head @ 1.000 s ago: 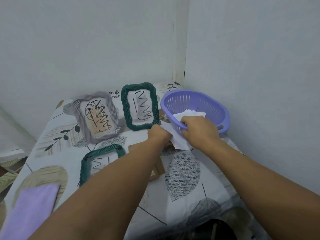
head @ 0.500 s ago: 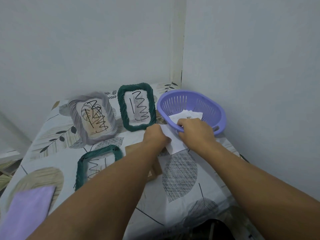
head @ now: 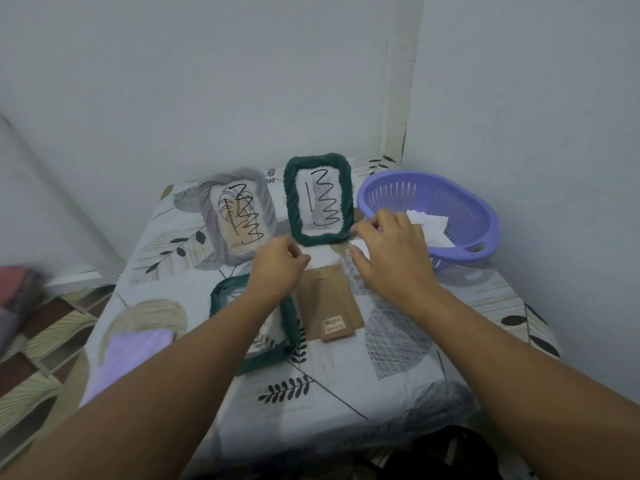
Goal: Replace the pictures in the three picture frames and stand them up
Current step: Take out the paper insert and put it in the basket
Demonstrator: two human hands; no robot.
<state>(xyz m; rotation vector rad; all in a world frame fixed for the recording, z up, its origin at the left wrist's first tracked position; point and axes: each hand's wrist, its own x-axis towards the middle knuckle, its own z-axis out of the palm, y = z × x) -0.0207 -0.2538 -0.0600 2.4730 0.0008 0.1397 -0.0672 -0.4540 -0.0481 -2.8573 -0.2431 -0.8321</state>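
A grey picture frame [head: 235, 216] and a green picture frame [head: 318, 199] stand side by side at the back of the table, each with black scribbles on its picture. A second green frame [head: 289, 327] lies flat, partly under my left forearm. Its brown backing board [head: 329, 303] lies beside it. My right hand [head: 391, 251] pinches a white paper [head: 358, 244] in front of the purple basket [head: 481, 216]. My left hand [head: 277, 268] hovers with curled fingers above the flat frame's top; whether it holds anything is hidden.
More white papers [head: 429, 223] lie in the basket at the back right. A lilac cloth [head: 131, 351] lies near the table's left edge. Walls close the back and right sides. The leaf-patterned tablecloth [head: 346, 382] covers the table.
Both hands have drawn back from the basket rim towards the backing board, and they now sit further apart. The right hand still has the white paper.
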